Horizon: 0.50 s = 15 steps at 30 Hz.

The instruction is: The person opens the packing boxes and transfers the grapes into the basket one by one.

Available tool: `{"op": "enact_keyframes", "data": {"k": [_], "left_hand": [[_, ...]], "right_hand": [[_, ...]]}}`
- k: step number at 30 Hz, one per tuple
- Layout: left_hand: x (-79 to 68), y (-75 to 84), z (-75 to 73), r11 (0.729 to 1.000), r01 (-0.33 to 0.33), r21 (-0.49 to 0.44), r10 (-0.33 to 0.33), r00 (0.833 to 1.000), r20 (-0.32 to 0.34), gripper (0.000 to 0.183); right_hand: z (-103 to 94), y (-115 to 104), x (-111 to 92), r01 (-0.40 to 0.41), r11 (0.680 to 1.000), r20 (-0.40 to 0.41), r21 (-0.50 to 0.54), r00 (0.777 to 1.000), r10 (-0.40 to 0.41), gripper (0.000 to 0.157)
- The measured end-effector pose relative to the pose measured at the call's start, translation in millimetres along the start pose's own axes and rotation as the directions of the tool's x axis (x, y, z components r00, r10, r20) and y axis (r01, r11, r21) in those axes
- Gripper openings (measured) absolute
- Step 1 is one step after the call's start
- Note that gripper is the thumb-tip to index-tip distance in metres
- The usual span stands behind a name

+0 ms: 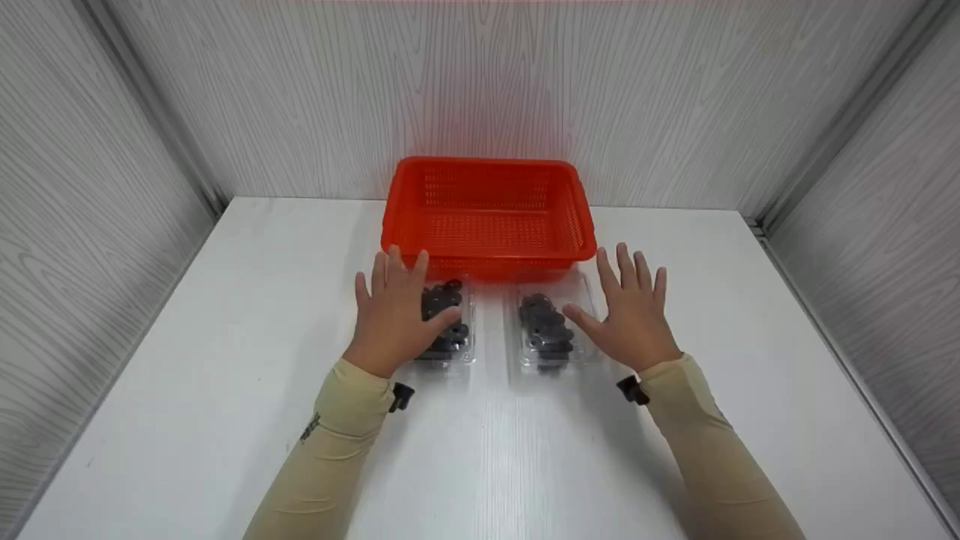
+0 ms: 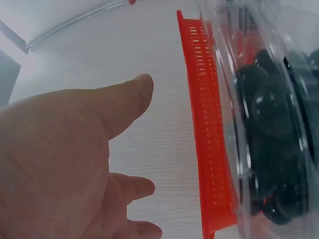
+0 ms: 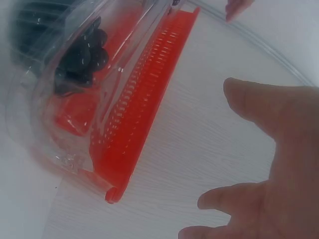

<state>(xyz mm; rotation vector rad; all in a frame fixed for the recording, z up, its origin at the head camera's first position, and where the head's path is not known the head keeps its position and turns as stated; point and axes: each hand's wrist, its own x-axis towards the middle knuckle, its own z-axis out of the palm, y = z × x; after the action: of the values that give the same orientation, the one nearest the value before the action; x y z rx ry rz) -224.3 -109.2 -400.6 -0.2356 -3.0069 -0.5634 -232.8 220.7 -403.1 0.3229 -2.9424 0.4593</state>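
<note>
Two clear plastic boxes of dark grapes stand side by side on the white table in the head view. My left hand (image 1: 391,315), fingers spread, is over the left box (image 1: 466,346) and covers part of it. Its dark grapes (image 2: 271,129) show through the plastic in the left wrist view. Just right of the right box (image 1: 585,300) is my right hand (image 1: 634,319), also spread, its thumb near the box's grapes (image 1: 546,326). Neither hand holds anything. Behind both boxes sits a red plastic basket (image 1: 487,262) with slotted walls, nothing inside it.
White wood-grain panels wall in the table at the back (image 1: 315,97), left and right. The basket stands close to the back panel. Bare white tabletop (image 1: 487,465) lies in front of the boxes.
</note>
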Motion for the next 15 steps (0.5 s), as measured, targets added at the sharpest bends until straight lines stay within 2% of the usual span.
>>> {"op": "enact_keyframes", "data": {"k": [4, 8, 11, 15], "left_hand": [[2.7, 11.8, 7.3, 0.998, -0.049, 0.038, 0.049, 0.999, -0.001, 0.092], [6.6, 19.2, 16.2, 0.995, -0.079, 0.059, 0.079, 0.997, -0.001, 0.078], [9.1, 21.3, 22.2, 0.997, -0.063, 0.045, 0.063, 0.998, 0.001, 0.069], [9.5, 22.3, 25.6, 1.0, -0.029, 0.003, 0.029, 1.0, -0.005, 0.067]], "right_hand": [[-0.1, 0, 0, -0.002, 1.0, 0.007, -0.002, 1.0, 0.002, 0.099], [-1.0, 1, 0, -0.003, 1.0, 0.014, 0.004, 1.0, 0.003, 0.097], [-1.7, 1, 0, -0.005, 1.0, 0.025, 0.01, 1.0, 0.005, 0.095], [-1.8, 0, 0, -0.006, 1.0, 0.039, 0.019, 0.999, 0.005, 0.093]]}}
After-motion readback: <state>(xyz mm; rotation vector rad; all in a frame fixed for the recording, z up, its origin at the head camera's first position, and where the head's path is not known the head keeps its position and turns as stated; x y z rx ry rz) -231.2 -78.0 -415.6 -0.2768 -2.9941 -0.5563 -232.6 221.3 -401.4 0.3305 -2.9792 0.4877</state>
